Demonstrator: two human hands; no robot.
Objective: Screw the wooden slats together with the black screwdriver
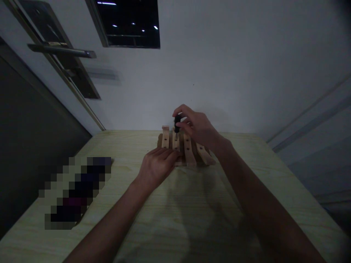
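Observation:
A small wooden rack (188, 153) with several pale curved slats on a darker base lies near the far edge of the table. Holes or screw heads show as dark dots on the slats. My right hand (196, 124) pinches the black handle of a short screwdriver (177, 123). Its metal shaft points down, and the tip meets the second slat from the left. Over the front left of the rack, my left hand (157, 164) presses and grips the slats with its fingers. Part of the rack is hidden beneath those fingers.
A pale wood-grain table (153, 226) carries the rack. On its left side lies a dark object blurred by pixels (82, 190). Behind the table stands a white door (219, 65) with a metal handle (63, 51) and a dark window (128, 22).

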